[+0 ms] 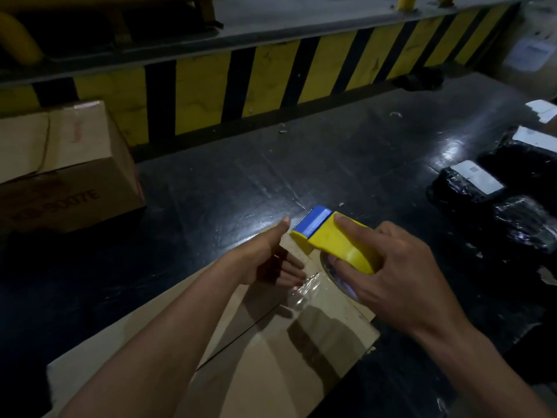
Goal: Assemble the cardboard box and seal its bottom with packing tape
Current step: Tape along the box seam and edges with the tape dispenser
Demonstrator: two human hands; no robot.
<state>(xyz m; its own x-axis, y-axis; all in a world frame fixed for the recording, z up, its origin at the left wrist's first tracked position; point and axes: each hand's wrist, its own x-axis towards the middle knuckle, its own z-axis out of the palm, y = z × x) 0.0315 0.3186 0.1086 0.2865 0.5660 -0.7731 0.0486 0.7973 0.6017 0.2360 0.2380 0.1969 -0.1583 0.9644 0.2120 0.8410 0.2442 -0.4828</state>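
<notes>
Everything is sitting on a dark, glossy black surface that's catching a glare from above, with a yellow-and-black striped barrier running along the far side. The room is looking pretty dim.

The box is lying bottom-up at the near centre, right under both arms, flaps folded shut. Its long axis and the seam are running diagonally from near left to far right, so any taping stroke is going along that line and away from the body. A spare box is sitting well apart at far left, and some black parcels are lying off to the right.

The right hand is gripping the dispenser, fingers wrapped round the yellow body and the blue blade end pointing far-left, just over the box's far end. The left hand is relaxed flat, thumb sticking up and fingers laid out toward the right, pressing down on the tape. That's a shiny clear strip running over the seam toward the near side.

Both hands are sitting at the far end of the seam. My guess is the strip is about done here, and the next thing is tearing it at the blade while the left is pinning it down. The risk I'm seeing is the loose end crinkling.
</notes>
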